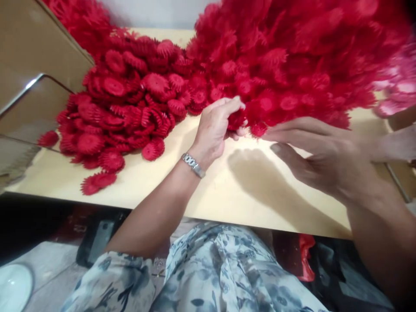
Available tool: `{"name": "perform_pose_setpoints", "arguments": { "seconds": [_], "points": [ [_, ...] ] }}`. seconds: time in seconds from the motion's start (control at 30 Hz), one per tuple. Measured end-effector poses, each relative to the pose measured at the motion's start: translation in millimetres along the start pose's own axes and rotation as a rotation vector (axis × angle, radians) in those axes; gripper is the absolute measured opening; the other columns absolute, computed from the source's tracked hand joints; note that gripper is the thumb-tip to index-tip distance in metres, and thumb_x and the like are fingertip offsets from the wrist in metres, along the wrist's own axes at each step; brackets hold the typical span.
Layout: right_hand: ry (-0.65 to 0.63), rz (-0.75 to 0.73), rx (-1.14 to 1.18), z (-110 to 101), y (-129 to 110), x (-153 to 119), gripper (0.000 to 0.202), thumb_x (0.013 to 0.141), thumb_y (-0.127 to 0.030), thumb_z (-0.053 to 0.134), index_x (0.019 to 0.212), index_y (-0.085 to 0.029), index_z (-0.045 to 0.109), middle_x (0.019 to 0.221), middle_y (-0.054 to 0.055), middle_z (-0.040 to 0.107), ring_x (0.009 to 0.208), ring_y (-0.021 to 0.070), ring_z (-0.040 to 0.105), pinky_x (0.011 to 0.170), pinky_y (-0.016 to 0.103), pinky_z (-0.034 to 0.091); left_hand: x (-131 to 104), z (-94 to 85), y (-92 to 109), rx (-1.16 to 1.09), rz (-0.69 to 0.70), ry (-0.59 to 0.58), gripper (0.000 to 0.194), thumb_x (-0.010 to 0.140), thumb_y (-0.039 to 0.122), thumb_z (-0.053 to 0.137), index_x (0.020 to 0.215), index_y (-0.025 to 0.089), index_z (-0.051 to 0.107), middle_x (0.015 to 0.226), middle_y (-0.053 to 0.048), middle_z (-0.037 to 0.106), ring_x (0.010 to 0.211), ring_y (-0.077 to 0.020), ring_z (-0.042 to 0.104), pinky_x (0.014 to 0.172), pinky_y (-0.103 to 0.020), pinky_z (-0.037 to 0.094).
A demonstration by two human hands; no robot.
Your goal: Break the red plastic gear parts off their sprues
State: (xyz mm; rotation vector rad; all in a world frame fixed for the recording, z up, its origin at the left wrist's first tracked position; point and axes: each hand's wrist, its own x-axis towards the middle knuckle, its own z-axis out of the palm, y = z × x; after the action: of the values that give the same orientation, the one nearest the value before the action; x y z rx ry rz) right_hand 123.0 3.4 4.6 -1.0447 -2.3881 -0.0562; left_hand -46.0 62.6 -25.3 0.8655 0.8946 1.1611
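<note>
Blue-and-white floral clothing [224, 264] sits closest to the camera, right up against the near edge of a smooth, pale yellow surface [214, 195]. Left hand [221, 121] is out past the middle of that surface, its grip curled snugly around some red flower pieces [236, 120]. One small red flower [259, 129] sits between the hands, just right of the left grip and right by the right hand's [325, 151] fingertips, so basically near both. Can't tell if they're touching, it's pretty blurry. Right thumb's apart from the fingers, so that grip looks open. Flower's roundish, no real long axis I can make out.

Texture-wise: flat discs with toothed, frilly rims in the loose pile [126, 104] toward the left edge, and a softer, fluffier-looking red heap [292, 65] along the far edge, right side.
</note>
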Motion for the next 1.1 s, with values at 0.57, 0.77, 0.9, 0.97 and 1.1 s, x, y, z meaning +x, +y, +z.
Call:
{"name": "perform_pose_setpoints", "arguments": {
  "seconds": [0.57,0.77,0.9,0.97,1.1],
  "points": [
    [-0.165,0.048,0.524,9.8,-77.2,-71.6,0.024,0.084,-0.010,0.051,0.104,-0.018,0.063,0.091,0.007,0.067,0.083,0.0161,0.063,0.068,0.024,0.054,-14.5,-24.2,71.5,-0.051,0.247,0.136,0.011,0.079,0.007,0.042,0.074,0.017,0.045,0.057,0.001,0.057,0.044,-0.0093,0.052,0.044,-0.019,0.038],
    [-0.138,0.035,0.487,11.3,-77.6,-77.9,0.023,0.084,-0.011,0.051,0.103,-0.018,0.062,0.093,0.007,0.066,0.083,0.0154,0.063,0.068,0.024,0.054,-58.9,-50.5,74.4,0.143,0.309,0.144,0.019,0.078,0.005,0.047,0.067,0.020,0.050,0.053,0.003,0.060,0.045,-0.0105,0.054,0.042,-0.021,0.040],
    [-0.119,0.053,0.432,9.4,-73.8,-82.3,0.024,0.083,-0.013,0.053,0.104,-0.021,0.062,0.091,0.005,0.065,0.079,0.0153,0.063,0.065,0.025,0.054,-84.3,-66.1,63.9,0.183,0.286,0.239,0.015,0.079,0.011,0.051,0.067,0.018,0.050,0.050,0.003,0.059,0.043,-0.0100,0.054,0.042,-0.022,0.043],
    [-0.111,0.071,0.420,9.3,-73.2,-82.3,0.023,0.083,-0.014,0.054,0.102,-0.023,0.062,0.090,0.004,0.065,0.077,0.0157,0.063,0.063,0.025,0.054,-92.2,-71.4,58.2,0.187,0.259,0.300,0.015,0.079,0.018,0.054,0.065,0.018,0.048,0.048,0.004,0.057,0.041,-0.0099,0.054,0.040,-0.020,0.040],
    [-0.098,0.091,0.395,7.3,-74.1,-78.8,0.018,0.083,-0.016,0.053,0.096,-0.023,0.064,0.085,0.003,0.064,0.071,0.0158,0.062,0.061,0.026,0.055,-101.7,-79.7,50.2,0.179,0.229,0.381,0.026,0.078,0.027,0.059,0.059,0.020,0.043,0.041,0.006,0.049,0.035,-0.0061,0.045,0.033,-0.017,0.029]
  ]
}}
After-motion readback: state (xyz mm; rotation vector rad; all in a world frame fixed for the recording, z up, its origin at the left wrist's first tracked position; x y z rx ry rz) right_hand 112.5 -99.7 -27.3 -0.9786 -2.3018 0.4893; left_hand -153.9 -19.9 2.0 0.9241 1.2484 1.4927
